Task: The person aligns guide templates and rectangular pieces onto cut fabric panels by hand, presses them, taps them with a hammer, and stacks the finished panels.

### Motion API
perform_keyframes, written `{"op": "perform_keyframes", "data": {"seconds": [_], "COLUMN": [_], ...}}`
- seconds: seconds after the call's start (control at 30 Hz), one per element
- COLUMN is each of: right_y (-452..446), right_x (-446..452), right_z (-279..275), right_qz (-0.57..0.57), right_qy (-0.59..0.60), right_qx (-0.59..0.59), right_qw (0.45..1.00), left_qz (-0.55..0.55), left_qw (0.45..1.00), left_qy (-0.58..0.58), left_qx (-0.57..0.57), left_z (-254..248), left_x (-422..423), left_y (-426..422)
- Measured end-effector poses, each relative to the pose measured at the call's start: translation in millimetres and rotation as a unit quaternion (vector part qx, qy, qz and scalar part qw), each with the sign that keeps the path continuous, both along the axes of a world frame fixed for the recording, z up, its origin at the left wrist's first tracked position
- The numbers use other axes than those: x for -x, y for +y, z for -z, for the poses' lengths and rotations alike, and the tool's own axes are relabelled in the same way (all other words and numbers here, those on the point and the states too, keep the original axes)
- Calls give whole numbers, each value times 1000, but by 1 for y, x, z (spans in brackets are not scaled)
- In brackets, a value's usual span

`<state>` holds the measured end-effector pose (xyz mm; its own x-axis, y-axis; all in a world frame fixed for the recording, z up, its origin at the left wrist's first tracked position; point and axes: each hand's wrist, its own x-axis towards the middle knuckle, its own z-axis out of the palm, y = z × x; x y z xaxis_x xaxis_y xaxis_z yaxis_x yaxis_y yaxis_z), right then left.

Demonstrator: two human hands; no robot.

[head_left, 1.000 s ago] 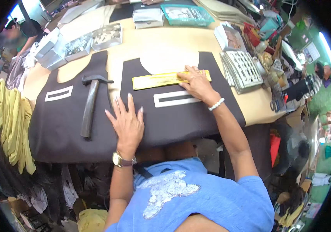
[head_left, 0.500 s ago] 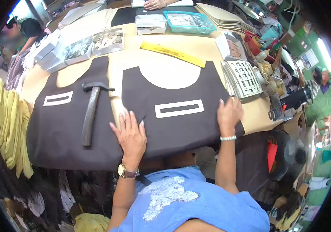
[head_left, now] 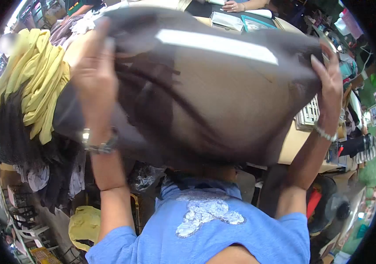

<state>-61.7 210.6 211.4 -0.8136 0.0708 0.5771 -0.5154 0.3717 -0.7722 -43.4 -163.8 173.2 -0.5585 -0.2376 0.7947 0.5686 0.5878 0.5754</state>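
Note:
A dark, thin cloth panel is raised off the table and spread between my two hands, blurred by motion. Near its upper edge a white strip shows. My left hand, smeared by movement, grips the panel's left side. At the opposite side my right hand has its fingers closed on the edge. Part of another dark panel lies on the table at left, below my left hand. The raised cloth hides the hammer and the yellow strip.
Yellow cloths hang at the table's left end. A stack of cut-out cards lies at right, close to my right forearm. Boxes and a teal basket stand at the back, near another person's hand.
Both hands have risen from the table and moved apart. The right-hand dark panel, which lay flat, is now lifted between them and covers most of the tabletop from view.

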Motion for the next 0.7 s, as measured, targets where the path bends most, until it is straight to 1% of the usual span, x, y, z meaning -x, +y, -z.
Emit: {"op": "perform_keyframes", "data": {"seconds": [0.03,0.07,0.1,0.13,0.17,0.2,0.23,0.27,0.3,0.33,0.37,0.4,0.43,0.47,0.53,0.6,0.67,0.7], "right_y": [-8,-15,-27,-42,-59,-80,-101,-124,-147,-169,-187,-203,-219,-232,-253,-274,-293,-303], "right_x": [4,7,8,6,6,-1,-7,-19,-32,-47,-64,-80,-101,-120,-145,-152,-147,-136], "right_z": [-12,-19,-23,-26,-11,3,17,25,34,42,48,52,52,49,34,10,-9,-13], "right_qz": [-50,-101,-30,42,-113,-229,-331,-396,-461,-508,-578,-643,-673,-701,-732,-718,-595,-528], "right_qy": [-10,-20,78,172,98,51,-8,11,26,78,44,9,7,6,39,84,150,195], "right_qx": [21,40,-118,-271,-130,-62,9,-22,-49,-61,-63,-65,-38,-10,88,139,209,237], "right_qw": [998,994,990,946,980,970,943,918,885,856,813,763,739,713,674,677,761,792], "left_qz": [-10,-56,-119,-159,-195,-216,-254,-273,-311,-340,-374,-384,-369,-414,-473,-508,-521,-519], "left_qw": [1000,997,991,985,979,975,966,959,944,931,913,906,918,901,871,842,816,805], "left_qy": [27,47,43,45,32,9,-31,-76,-103,-130,-153,-162,-145,-115,-80,-47,-23,-14], "left_qx": [-12,-5,37,57,49,44,37,10,32,17,64,69,18,58,108,177,249,287], "left_z": [-17,-28,-37,-36,-31,-23,-16,-6,3,9,9,12,4,-7,-36,-67,-93,-103], "left_x": [-7,-16,-35,-50,-69,-90,-114,-140,-167,-193,-220,-249,-269,-289,-309,-301,-274,-254], "left_y": [-16,-33,-42,-56,-71,-85,-94,-110,-124,-138,-151,-180,-193,-212,-239,-263,-285,-294]}}
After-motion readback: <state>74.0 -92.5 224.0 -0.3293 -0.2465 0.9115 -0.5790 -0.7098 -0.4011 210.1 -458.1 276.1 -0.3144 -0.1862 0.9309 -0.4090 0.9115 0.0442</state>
